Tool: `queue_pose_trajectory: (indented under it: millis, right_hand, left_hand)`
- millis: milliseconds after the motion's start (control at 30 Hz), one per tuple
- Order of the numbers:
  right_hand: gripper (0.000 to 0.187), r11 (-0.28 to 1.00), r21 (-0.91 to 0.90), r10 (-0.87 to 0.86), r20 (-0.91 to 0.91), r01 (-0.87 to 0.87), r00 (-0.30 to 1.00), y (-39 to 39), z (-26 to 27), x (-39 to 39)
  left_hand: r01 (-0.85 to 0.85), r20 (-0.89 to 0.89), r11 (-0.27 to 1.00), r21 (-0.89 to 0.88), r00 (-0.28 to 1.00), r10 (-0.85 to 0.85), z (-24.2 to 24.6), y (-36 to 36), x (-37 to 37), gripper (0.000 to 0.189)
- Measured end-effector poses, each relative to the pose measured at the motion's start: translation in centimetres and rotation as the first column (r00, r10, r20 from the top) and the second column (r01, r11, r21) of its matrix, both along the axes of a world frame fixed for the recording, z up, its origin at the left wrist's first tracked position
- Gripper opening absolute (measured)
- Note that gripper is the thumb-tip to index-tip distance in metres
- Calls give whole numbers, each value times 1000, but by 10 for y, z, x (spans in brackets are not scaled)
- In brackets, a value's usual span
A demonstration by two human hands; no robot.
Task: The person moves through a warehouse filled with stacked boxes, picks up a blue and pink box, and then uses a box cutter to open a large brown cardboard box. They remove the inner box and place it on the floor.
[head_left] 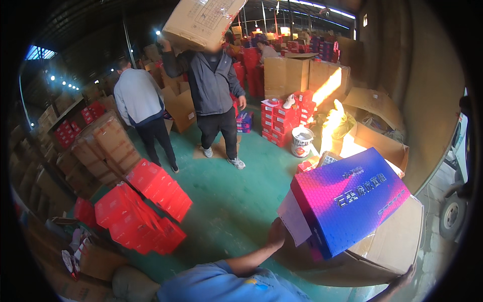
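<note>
A large brown cardboard carton (pixel 392 241) is held between my two hands at the lower right. My left hand (pixel 277 231) grips its left side, the fingers partly hidden behind it. Around its near right corner is my right hand (pixel 403 278). On top of the carton lies a blue and purple printed gift box (pixel 354 200), tilted and bearing writing. A pale sheet of card or paper (pixel 296 219) sticks out at the gift box's left side, close to my left hand.
Stacked red boxes (pixel 139 211) stand on the green floor (pixel 222 188) at left. A person carrying a carton (pixel 203 22) faces me; another person (pixel 141 94) stands beside. A paint bucket (pixel 302 141), more red boxes (pixel 283 122) and an open carton (pixel 385 141) line the right.
</note>
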State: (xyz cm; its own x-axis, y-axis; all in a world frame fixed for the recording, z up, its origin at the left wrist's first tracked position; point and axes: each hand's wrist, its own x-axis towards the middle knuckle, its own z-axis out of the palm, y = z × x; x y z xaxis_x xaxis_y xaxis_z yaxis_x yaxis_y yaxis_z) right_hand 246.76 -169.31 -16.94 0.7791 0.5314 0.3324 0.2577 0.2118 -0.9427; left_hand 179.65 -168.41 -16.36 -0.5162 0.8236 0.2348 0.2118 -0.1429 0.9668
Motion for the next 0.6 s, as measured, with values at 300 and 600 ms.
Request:
queue_pose_trajectory:
  millis: [300,600]
  right_hand:
    - [46,999,28,19,-69,-18,997,-12,35,-46]
    - [48,999,-32,-1,-5,1,1000,-11,27,-39]
  left_hand:
    - [15,-81,997,-74,996,-21,7,-7,-4,39]
    - [57,-143,985,-165,986,-81,-7,-4,-15,44]
